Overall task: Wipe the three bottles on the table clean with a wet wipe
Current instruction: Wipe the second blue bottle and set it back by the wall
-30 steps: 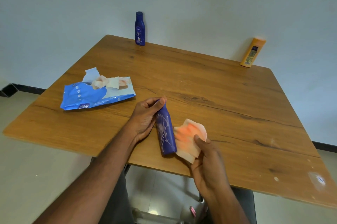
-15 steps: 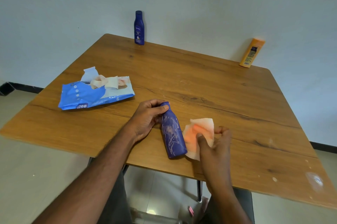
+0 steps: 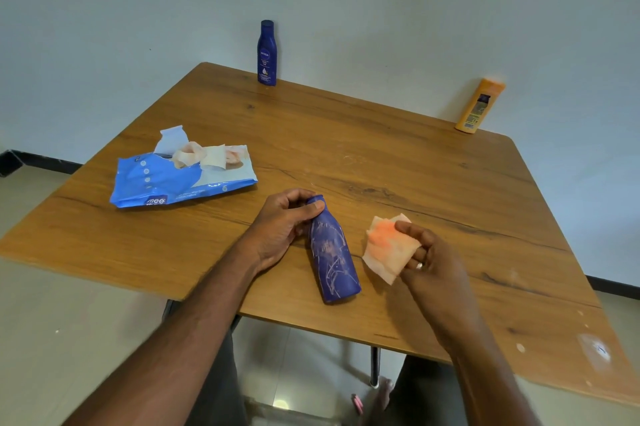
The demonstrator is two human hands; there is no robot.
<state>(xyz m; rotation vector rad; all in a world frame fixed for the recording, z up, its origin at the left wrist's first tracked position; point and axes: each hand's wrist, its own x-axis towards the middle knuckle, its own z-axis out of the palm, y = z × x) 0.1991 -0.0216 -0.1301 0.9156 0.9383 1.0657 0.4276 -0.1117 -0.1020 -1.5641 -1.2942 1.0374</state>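
From the head camera, a dark blue bottle (image 3: 333,252) lies on its side near the front edge of the wooden desk (image 3: 415,166). The left hand (image 3: 284,224) has its grip closed around the bottle's neck. The right hand (image 3: 427,252), just beside the bottle, pinches an orange-stained wipe (image 3: 388,249). A second blue bottle (image 3: 267,53) and an orange bottle (image 3: 479,105) stand at the far edge. An open wipes pack (image 3: 180,176) lies to the left.
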